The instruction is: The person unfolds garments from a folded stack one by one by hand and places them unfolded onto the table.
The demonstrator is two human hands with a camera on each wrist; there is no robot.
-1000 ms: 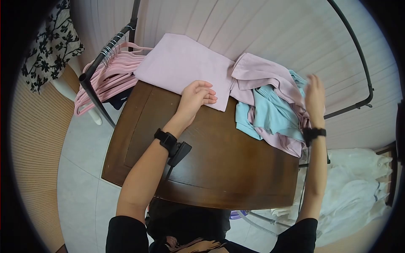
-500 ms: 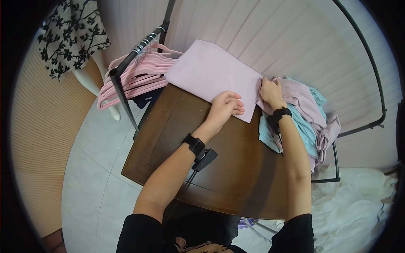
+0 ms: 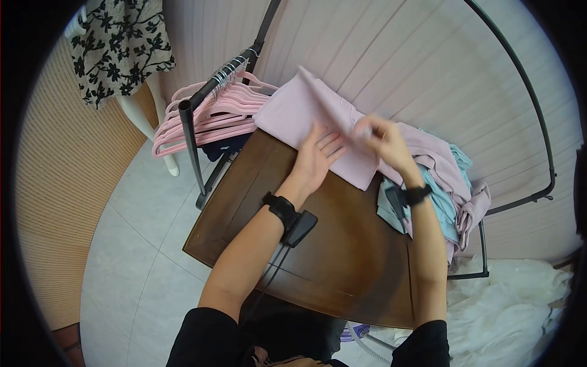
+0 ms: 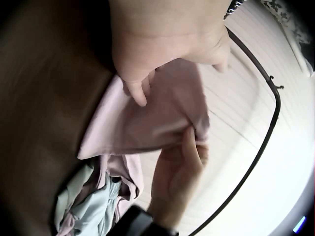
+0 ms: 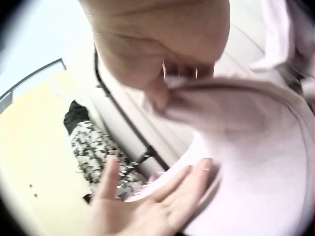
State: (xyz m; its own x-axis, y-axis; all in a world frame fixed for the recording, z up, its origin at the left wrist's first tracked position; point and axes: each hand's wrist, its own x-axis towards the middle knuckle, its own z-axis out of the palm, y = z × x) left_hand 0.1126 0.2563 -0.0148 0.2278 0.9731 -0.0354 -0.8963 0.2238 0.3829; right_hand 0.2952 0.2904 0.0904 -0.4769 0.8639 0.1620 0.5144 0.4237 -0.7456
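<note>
A pale pink folded cloth (image 3: pixel 284 113) lies at the far side of the brown wooden table (image 3: pixel 318 244). My right hand (image 3: pixel 391 148) pinches its right edge between thumb and fingers, and that flap stands raised and blurred above the rest. In the right wrist view, the lifted edge (image 5: pixel 211 103) hangs from the fingertips. Over the near part of the cloth is my left hand (image 3: pixel 313 162), fingers spread and extended, gripping nothing. The right wrist view shows this left hand (image 5: pixel 147 209) beneath the raised flap.
Right of the folded cloth lies a crumpled heap of pink and light blue garments (image 3: pixel 437 183). Pink hangers (image 3: pixel 226 110) hang from a black rack (image 3: pixel 189 125) at left, near a mannequin in a floral garment (image 3: pixel 125 49). White fabric (image 3: pixel 507 300) lies at lower right.
My right hand has come left from the garment heap to the folded cloth and lifted its right edge leftward. My left hand's fingers have spread. The head view has shifted.
</note>
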